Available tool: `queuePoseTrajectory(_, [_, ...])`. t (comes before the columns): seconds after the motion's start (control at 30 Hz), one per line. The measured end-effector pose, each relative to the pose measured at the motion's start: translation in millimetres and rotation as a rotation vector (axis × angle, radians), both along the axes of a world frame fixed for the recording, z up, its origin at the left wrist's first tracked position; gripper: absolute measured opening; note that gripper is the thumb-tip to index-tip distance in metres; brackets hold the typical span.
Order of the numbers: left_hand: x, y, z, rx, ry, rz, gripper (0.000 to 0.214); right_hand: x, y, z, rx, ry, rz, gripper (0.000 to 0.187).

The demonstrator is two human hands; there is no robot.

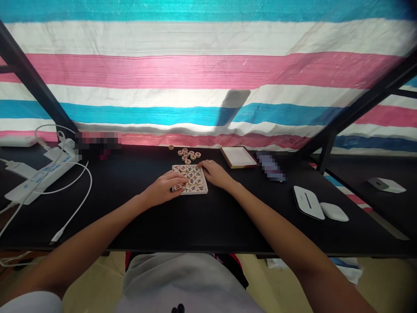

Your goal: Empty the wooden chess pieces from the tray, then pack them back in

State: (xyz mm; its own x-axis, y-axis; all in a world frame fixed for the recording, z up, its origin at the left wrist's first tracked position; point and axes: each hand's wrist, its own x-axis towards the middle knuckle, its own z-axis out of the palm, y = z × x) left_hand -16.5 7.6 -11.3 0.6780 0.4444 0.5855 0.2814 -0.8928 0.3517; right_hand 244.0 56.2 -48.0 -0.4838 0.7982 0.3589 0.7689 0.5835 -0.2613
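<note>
A shallow white box (pixel 204 190) holds rows of round Chinese chess pieces (pixel 192 181) with red or black characters. My left hand (pixel 163 187) reaches over its left side, hiding some of the pieces there. A red-marked chess piece (pixel 183 185) shows between the thumb and fingers of this hand, seemingly gripped just above the others. My right hand (pixel 216 174) wears a ring and rests against the far right corner of the box, its fingers bent round the edge. Behind the box lie several loose chess pieces (pixel 185 154), with a single piece (pixel 171 148) apart to their left.
A box lid (pixel 239 156) lies beyond my right hand, beside a blurred item (pixel 270 166). A white flat device (pixel 308 202) and white rounded case (pixel 334 211) sit to the right. Left are a power strip (pixel 42 176) and white cables (pixel 73 219). Striped sheeting (pixel 195 69) hangs behind.
</note>
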Motion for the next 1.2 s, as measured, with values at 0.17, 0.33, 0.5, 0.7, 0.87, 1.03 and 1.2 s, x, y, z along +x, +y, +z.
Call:
queuePoseTrajectory(0.17, [4, -1, -5.7, 0.031, 0.056, 0.01, 0.02, 0, 0, -1.0, 0.004, 0.0, -0.003, 0.024])
queuePoseTrajectory(0.33, [9, -1, -7.1, 0.071, 0.105, 0.117, 0.016, 0, 1, -2.3, 0.004, -0.005, -0.004, 0.024])
queuePoseTrajectory(0.5, [11, 3, -7.2, 0.009, 0.192, 0.222, 0.017, 1, 2, -3.4, 0.003, -0.004, -0.002, 0.025])
queuePoseTrajectory(0.7, [8, 4, -5.5, 0.012, 0.178, 0.234, 0.021, 1, 2, -1.8, 0.008, -0.011, -0.006, 0.025])
queuePoseTrajectory(0.87, [3, 5, -0.2, -0.016, 0.175, 0.244, 0.026, 0, 0, -0.7, 0.004, -0.019, -0.012, 0.024])
queuePoseTrajectory(1.03, [-13, 23, 4.1, -0.132, 0.168, 0.359, 0.031, -1, -1, 0.0, 0.011, -0.022, -0.022, 0.024])
queuePoseTrajectory(1.2, [-28, 46, -6.1, -0.165, 0.254, 0.424, 0.031, -1, -1, 0.4, -0.001, -0.025, -0.022, 0.025])
